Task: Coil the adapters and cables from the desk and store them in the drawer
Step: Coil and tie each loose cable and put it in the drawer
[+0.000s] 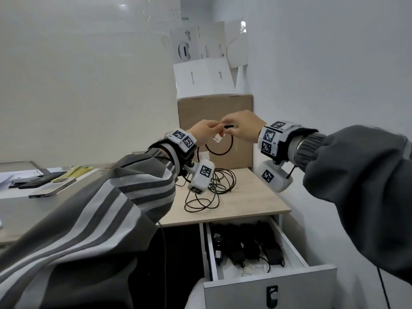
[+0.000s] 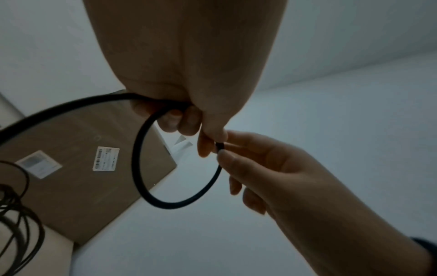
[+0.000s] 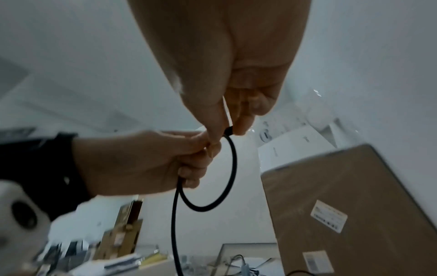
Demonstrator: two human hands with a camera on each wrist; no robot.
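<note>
Holding both hands raised in open air above the tabletop (image 1: 256, 197) corner, short of the cardboard box (image 1: 240, 112); left hand (image 1: 204, 131) and right hand (image 1: 244, 126) pinching a black cable (image 1: 219, 152) looping between them, over the open drawer (image 1: 296, 253) edge.

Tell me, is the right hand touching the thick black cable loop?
Touching. The left wrist view shows the right hand pinching the thick black cable loop at its end, beside the left hand.
</note>
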